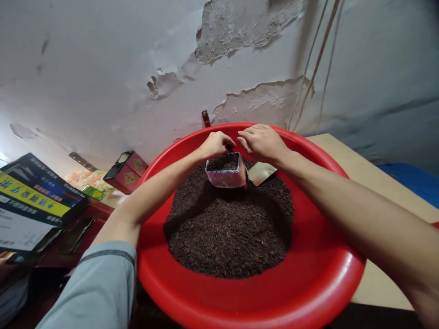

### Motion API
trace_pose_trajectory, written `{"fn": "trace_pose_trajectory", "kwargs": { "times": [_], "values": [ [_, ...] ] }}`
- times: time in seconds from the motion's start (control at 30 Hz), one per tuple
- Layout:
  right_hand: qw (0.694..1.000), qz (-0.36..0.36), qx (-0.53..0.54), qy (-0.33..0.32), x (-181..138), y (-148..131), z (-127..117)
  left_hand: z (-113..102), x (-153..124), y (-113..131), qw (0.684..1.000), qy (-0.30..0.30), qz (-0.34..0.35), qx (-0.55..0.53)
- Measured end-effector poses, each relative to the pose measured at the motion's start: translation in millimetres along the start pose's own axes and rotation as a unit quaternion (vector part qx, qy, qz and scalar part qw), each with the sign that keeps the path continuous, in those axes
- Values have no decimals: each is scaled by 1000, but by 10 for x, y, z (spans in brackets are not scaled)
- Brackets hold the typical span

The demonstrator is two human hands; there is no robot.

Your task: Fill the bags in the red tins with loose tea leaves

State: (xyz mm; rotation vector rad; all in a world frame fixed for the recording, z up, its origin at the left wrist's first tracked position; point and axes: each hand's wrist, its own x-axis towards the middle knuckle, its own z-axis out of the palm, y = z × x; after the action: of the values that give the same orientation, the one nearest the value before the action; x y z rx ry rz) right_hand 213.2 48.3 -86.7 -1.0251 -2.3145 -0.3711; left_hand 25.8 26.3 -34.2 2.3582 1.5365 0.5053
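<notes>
A wide red plastic basin [322,256] holds a heap of dark, dry loose leaves [226,233] that looks like tea. On the heap stands a small pinkish box with a clear lining [226,178], its open top showing dark leaves inside. My left hand [217,144] is over the box's back rim, fingers closed in a pinch with dark leaves at the tips. Just right of it, my right hand [262,142] hovers with fingers stretched out and slightly bent, holding nothing visible. Below it a gold foil piece [262,172] lies on the leaves.
A pale tabletop [380,183] lies to the right, with something blue [411,180] beyond. Dark red boxes [128,171] and large printed cartons [37,201] stand at left. Behind the basin is a peeling wall [137,59] with hanging cords [317,64].
</notes>
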Motion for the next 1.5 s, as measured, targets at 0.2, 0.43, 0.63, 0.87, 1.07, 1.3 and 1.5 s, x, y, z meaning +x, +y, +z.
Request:
{"fn": "trace_pose_trajectory", "kwargs": {
  "times": [0.2,0.43,0.63,0.87,1.07,1.3,1.5],
  "values": [
    [1000,19,-3,13,-1,-8,-42,29,47,-49,998,23,29,-55],
    [999,34,-7,11,-11,-13,-88,73,102,-11,998,14,28,-54],
    [999,37,-6,9,-13,-7,-82,-25,41,-48,1000,-22,9,-8],
    [998,54,-12,-28,-15,-38,-123,-142,-124,-137,999,-35,-22,-21],
    [997,71,-16,-39,-16,-25,-90,-60,-182,-263,1000,-18,15,4],
    [837,342,246,-348,-92,-36,-3,148,-346,-560,959,106,-224,-140],
    [677,440,399,-435,-224,-113,174,585,-617,-932,873,-38,-377,-309]
  ]
}}
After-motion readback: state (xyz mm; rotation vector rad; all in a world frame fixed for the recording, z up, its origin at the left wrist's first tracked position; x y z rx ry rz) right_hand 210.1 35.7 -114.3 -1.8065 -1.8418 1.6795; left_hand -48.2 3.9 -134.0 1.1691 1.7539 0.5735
